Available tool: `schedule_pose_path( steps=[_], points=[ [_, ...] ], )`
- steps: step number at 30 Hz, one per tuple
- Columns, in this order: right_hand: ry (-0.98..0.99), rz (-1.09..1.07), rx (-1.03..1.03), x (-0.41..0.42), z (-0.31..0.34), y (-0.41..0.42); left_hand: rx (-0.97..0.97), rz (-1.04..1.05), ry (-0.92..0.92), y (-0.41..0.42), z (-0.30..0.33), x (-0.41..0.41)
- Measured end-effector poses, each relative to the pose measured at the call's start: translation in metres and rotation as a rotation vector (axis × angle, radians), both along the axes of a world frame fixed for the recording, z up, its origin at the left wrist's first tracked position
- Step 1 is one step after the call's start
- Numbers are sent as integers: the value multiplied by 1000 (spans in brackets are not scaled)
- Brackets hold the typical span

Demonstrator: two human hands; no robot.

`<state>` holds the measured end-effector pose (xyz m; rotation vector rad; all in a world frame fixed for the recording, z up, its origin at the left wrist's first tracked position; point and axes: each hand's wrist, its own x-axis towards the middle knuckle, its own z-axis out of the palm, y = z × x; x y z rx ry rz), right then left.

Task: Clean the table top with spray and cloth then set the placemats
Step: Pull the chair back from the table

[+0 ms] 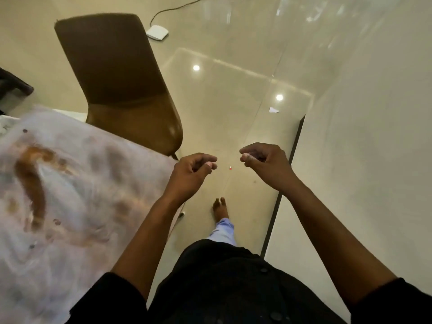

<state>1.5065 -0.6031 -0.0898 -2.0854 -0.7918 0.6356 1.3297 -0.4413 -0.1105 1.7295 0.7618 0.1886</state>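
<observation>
Standing beside the marble-patterned counter (70, 183), smeared with brown stains across its top and not yet cleaned. No spray bottle, cloth or placemats anywhere in view, so apparently at the very start: cleaning step not begun, supplies to be fetched first. Next move likely calls for walking off to collect spray and cloth, then returning to the stained patch. Left hand (191, 174) raised over the counter's edge, fingers loosely curled toward the thumb, grasping nothing visible. Right hand (264, 162) held level with it over the tiled floor (245, 101), fingers curled, fingertips near the thumb; whether anything tiny sits pinched there cannot be told. Brown chair (121, 78) drawn up at the counter's far side; white device (157, 32) with cable lying on the floor beyond.
</observation>
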Motion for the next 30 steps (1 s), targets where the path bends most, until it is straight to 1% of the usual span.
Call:
schedule_pose_path(
  steps=[4, 9, 12, 16, 20, 23, 26, 30],
  points=[
    [-28, 65, -82, 81, -3, 68, -21, 23, 43, 58, -14, 86],
    [-54, 156, -125, 170, 7, 160, -65, 64, 35, 132, -10, 168],
    [-24, 172, -104, 210, 8, 208, -73, 115, 25, 172, -3, 197],
    [-3, 267, -99, 254, 3, 275, -86, 236, 9, 221, -3, 228],
    [-52, 460, -92, 294, -6, 358, -77, 417, 9, 267, -9, 256],
    [-54, 596, -57, 325, -7, 427, -86, 574, 1, 301, -12, 282],
    [-59, 747, -38, 348, 1, 492, -125, 722, 17, 334, -9, 308],
    [-103, 1001, -7, 372, 14, 573, -159, 895, 40, 372, -4, 341]
  ],
)
